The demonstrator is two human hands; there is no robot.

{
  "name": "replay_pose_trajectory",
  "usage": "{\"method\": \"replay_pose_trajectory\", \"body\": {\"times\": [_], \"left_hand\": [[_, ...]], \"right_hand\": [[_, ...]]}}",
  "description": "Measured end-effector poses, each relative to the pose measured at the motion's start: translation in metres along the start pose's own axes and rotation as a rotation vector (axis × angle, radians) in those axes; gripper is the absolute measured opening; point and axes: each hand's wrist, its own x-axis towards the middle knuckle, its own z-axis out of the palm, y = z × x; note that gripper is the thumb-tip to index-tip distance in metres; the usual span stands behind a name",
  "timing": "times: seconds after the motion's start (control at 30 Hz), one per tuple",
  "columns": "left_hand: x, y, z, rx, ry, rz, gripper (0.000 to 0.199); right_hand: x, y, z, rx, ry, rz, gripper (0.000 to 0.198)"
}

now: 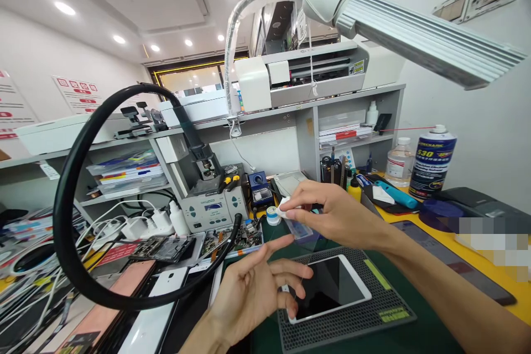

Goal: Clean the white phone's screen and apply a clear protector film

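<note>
A white-framed tablet (327, 285) with a dark screen lies face up on a grey perforated mat (348, 318). My left hand (259, 287) is palm up over the tablet's left edge, fingers spread, holding nothing. Higher up and farther back, my right hand (323, 207) pinches a small white piece (284, 207) between thumb and fingers; its kind is not clear. Just left of that piece stands a small round tub (272, 215) with a blue and white lid. My fingers cover the tablet's left side in part.
A thick black hose (62, 204) loops across the left side from a grey soldering station (209, 207). Behind it, a tray (232, 238) holds small circuit parts. A blue spray can (433, 163) stands at right, and a lamp (418, 33) hangs overhead. Several phones lie at left.
</note>
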Motion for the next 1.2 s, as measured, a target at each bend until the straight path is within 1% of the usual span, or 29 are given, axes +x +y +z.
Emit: {"method": "replay_pose_trajectory", "body": {"times": [0.07,0.13,0.23,0.37,0.47,0.57,0.73,0.9,1.03,1.2], "left_hand": [[0.000,0.000,0.000,0.009,0.005,-0.005,0.049],[0.000,0.000,-0.001,0.014,0.013,-0.008,0.049],[0.000,0.000,-0.002,0.011,0.025,-0.007,0.050],[0.000,0.000,-0.004,-0.001,0.033,-0.002,0.051],[-0.001,0.002,-0.003,-0.009,0.034,0.007,0.049],[-0.002,0.005,-0.002,-0.013,0.040,0.047,0.047],[-0.001,0.006,-0.003,-0.016,0.057,0.083,0.048],[-0.001,0.008,-0.006,-0.023,0.055,0.111,0.047],[-0.002,0.010,-0.005,-0.026,0.053,0.131,0.046],[-0.001,0.011,-0.003,-0.027,0.078,0.154,0.044]], "right_hand": [[0.003,-0.001,0.002,-0.101,-0.063,-0.042,0.017],[0.007,-0.001,0.002,-0.165,-0.098,-0.071,0.017],[0.014,-0.001,-0.001,-0.143,-0.126,-0.057,0.014],[0.018,0.000,-0.009,-0.074,-0.134,0.066,0.015],[0.012,0.002,-0.013,-0.022,-0.121,0.193,0.020],[0.004,0.005,-0.014,0.047,-0.112,0.295,0.024],[-0.003,0.011,-0.012,0.210,-0.096,0.413,0.020],[-0.010,0.018,-0.003,0.410,-0.036,0.520,0.029],[-0.014,0.026,0.015,0.583,0.071,0.596,0.037],[-0.017,0.032,0.039,0.774,0.211,0.644,0.047]]}}
